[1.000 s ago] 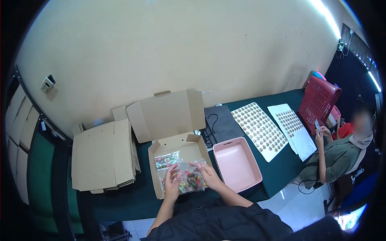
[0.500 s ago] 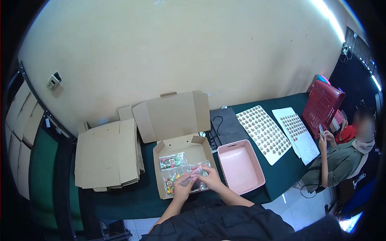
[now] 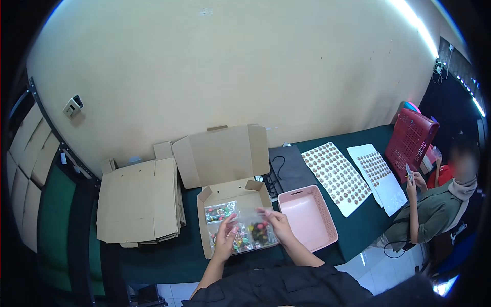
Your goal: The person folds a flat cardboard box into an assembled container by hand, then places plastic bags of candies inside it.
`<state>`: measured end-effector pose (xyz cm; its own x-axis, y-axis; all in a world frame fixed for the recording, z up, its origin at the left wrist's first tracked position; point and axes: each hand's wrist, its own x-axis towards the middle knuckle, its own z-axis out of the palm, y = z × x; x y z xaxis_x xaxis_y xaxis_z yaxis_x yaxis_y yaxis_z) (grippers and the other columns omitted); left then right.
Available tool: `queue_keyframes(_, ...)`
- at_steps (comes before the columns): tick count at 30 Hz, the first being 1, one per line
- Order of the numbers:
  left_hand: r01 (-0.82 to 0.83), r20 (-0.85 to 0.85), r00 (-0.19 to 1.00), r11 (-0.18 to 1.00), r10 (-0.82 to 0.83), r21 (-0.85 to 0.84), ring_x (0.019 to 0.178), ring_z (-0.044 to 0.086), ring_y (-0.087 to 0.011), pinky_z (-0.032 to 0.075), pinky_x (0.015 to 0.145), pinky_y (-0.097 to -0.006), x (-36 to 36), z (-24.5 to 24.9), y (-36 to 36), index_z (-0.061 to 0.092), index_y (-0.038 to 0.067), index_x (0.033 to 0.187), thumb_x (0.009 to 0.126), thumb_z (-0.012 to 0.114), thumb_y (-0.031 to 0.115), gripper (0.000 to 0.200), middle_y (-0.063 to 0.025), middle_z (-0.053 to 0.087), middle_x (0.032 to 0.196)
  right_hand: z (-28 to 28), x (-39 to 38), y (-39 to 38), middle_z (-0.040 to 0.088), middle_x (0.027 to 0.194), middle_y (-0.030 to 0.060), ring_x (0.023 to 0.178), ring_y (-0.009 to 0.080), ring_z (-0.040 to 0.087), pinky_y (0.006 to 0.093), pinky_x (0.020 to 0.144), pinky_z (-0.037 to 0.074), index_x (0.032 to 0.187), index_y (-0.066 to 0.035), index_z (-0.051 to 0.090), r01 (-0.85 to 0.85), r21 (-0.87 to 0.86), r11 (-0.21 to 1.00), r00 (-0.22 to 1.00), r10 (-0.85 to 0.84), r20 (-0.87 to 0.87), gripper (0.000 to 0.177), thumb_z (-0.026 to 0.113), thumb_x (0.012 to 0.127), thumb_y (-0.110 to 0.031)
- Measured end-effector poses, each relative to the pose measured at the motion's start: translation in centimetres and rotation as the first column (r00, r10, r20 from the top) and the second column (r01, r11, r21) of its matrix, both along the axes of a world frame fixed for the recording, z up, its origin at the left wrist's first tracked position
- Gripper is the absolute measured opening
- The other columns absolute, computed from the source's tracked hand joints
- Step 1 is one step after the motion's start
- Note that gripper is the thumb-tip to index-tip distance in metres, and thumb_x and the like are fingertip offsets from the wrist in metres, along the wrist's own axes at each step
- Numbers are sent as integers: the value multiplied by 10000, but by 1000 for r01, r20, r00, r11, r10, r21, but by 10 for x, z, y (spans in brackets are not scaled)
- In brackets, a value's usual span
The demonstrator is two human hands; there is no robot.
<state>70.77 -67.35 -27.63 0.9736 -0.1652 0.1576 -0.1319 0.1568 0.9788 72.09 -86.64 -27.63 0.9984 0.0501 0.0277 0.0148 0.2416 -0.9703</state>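
Observation:
An open cardboard box (image 3: 232,187) stands in front of me with its lid raised at the back. Inside it lie several clear packets (image 3: 221,211) of small colourful pieces, perhaps sweets or beads. My right hand (image 3: 279,225) pinches the top edge of a clear packet of colourful pieces (image 3: 261,233), which hangs over the right part of the box. This packet is slightly blurred. Over the left part of the box is my left hand (image 3: 224,240), its thumb and fingers apart with nothing visible between them.
Flattened cardboard boxes (image 3: 135,202) are stacked on the left. A pink basket (image 3: 307,220) stands right of the box. Farther right lie sticker sheets (image 3: 337,179) and a red basket (image 3: 411,135). At the right, a person (image 3: 434,215) holds a small item.
My hands were together on a packet and are now apart. The packet hangs from my right hand, which has moved right; my left hand has let go and shifted slightly left.

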Motion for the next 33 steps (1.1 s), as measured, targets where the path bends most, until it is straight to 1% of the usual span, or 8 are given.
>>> queue_keyframes(5,80,98,986,905,-133,417,1243,330,-254,340,972,-409,-4,-1,-9,372,93,1292,737,688,171,644,-78,329,1323,4,-4,17,546,1158,115,1019,163,543,270,861,443,1234,23,457,23,181,983,997,-9,-75,394,421,944,-240)
queue_keyframes(10,-27,-32,999,992,31,122,1127,454,-241,392,929,-356,-8,-15,-25,330,22,1286,824,613,159,558,-175,406,1262,14,-12,33,486,1219,160,1141,199,467,311,905,432,1297,-9,377,-127,403,907,987,157,-43,434,434,937,-244)
queue_keyframes(12,-24,-234,972,997,6,-73,1081,496,-216,409,908,-328,-9,-19,-21,333,4,1274,857,575,140,501,-174,466,1213,3,-9,31,446,1257,154,1184,195,424,334,946,391,1311,-18,351,-95,322,942,991,122,-63,455,484,917,-203)
queue_keyframes(14,-139,-161,981,968,106,-210,997,542,-167,420,876,-273,-3,-29,-19,367,-7,1238,896,508,103,386,-138,552,1104,-3,-4,27,421,1275,140,1218,195,381,358,989,335,1320,-22,328,63,-139,988,989,-43,138,512,548,876,-150)
queue_keyframes(21,-111,-162,983,981,85,-157,930,520,-137,409,833,-263,-4,-37,-16,441,-18,1161,901,525,218,361,-87,543,1015,-16,-7,24,582,854,30,715,59,548,166,566,425,1192,-25,469,-340,76,937,921,348,-175,386,578,868,-203)
queue_keyframes(28,-12,-371,929,999,-1,-32,844,522,-116,426,733,-225,-8,-29,-3,443,8,1174,915,478,342,425,-63,534,972,-26,-4,22,567,813,-10,713,50,541,193,638,445,1099,-22,522,-309,135,942,919,332,-215,305,492,917,-265)
queue_keyframes(31,3,-26,1000,997,-5,-75,713,565,-115,456,613,-177,-6,-27,-17,380,21,1246,872,574,236,473,-65,548,965,-19,-3,22,592,966,43,898,114,562,260,811,451,1131,-7,521,-127,-38,991,980,119,-162,311,515,906,-221)
queue_keyframes(33,94,-104,989,993,-100,-66,781,574,-132,465,654,-207,-19,-8,-24,366,21,1254,832,622,195,524,-79,549,994,-12,-1,19,601,966,49,890,114,568,258,808,453,1095,0,548,-89,5,996,988,89,-123,285,532,896,-203)
